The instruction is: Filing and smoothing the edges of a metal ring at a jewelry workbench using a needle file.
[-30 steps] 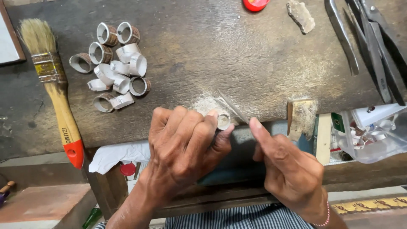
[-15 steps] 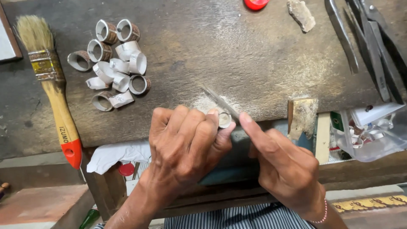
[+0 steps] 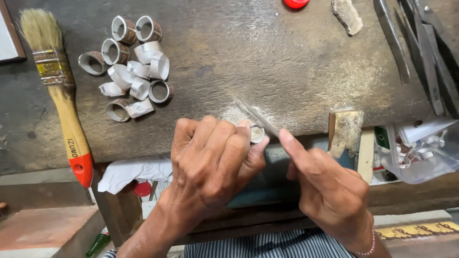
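Left hand (image 3: 210, 167) pinches ring (image 3: 256, 134) at fingertips; right hand (image 3: 330, 191) grips thin file (image 3: 258, 116) laid across ring, on bench (image 3: 267, 52).

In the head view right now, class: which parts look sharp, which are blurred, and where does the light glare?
Head view: the pile of silver band rings and the wooden-handled paintbrush are sharp; the thin metal file in the right hand is motion-blurred; soft, even light, with mild glare on the clear plastic bag; the left hand casts little shadow.
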